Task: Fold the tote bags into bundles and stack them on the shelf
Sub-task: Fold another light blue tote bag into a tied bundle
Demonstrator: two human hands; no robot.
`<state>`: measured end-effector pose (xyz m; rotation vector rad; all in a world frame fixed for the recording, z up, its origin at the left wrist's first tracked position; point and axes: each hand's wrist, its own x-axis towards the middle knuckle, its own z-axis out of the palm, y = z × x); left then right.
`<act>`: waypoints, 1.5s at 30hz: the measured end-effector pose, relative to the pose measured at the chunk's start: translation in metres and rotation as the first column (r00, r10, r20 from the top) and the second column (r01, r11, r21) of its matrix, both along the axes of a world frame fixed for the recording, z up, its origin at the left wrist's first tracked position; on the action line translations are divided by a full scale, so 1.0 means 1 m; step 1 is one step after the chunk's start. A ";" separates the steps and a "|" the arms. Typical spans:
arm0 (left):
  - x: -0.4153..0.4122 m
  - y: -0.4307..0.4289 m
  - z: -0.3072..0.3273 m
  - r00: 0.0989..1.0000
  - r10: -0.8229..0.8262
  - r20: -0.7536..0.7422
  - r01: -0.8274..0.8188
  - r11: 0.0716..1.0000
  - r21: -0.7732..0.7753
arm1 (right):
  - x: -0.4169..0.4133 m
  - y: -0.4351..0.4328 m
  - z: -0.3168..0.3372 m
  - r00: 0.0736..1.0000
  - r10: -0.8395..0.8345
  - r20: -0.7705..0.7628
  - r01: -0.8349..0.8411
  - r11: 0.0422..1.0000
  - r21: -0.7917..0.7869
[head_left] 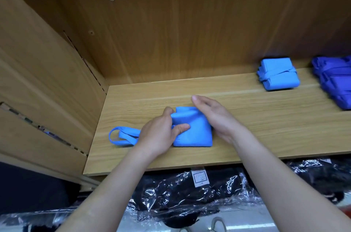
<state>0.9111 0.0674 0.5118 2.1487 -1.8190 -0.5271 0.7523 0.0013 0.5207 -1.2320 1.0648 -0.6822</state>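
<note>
A light blue tote bag, folded into a small square, lies near the front of the wooden shelf. Its strap loops trail out to the left. My left hand grips the bag's left edge, thumb on top and fingers curled round it. Against the bag's right side rests my right hand, its fingers straight and pointing away from me. A finished light blue bundle, tied with its straps, sits at the back right. Beside it stands a stack of darker blue bundles.
The shelf's wooden back panel and left side wall close in the space. Below the shelf's front edge lie dark goods in clear plastic wrap with a white label.
</note>
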 end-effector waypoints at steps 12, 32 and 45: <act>-0.015 0.006 0.006 0.794 -0.026 -0.607 -0.050 0.993 -0.107 | 0.014 0.024 -0.016 0.943 -0.313 0.113 0.329 0.822 -0.465; -0.023 0.003 -0.011 0.875 -0.242 -0.420 0.025 0.888 -0.460 | -0.030 0.016 0.004 0.831 0.261 -0.492 -0.445 0.842 -0.305; -0.030 0.013 0.007 0.807 -0.111 -0.580 -0.086 0.950 -0.302 | -0.040 0.026 0.037 0.541 0.051 -0.840 -0.682 0.612 -0.402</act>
